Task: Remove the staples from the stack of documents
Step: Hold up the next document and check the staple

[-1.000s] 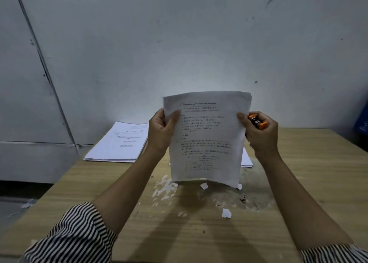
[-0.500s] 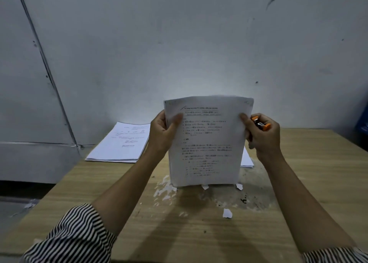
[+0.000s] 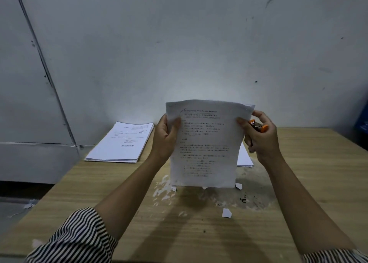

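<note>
Two grips: left hand pinches document upright at frame centre; right hand pinches its other edge, staple remover tucked in. Best to square the sheets gently on the counter.

Torn paper scraps lie on a worn wooden table against a grey wall.

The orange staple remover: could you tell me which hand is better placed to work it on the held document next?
Probably the right hand: it already grips the staple remover beside the document, while the left hand only pinches the other edge.
</note>
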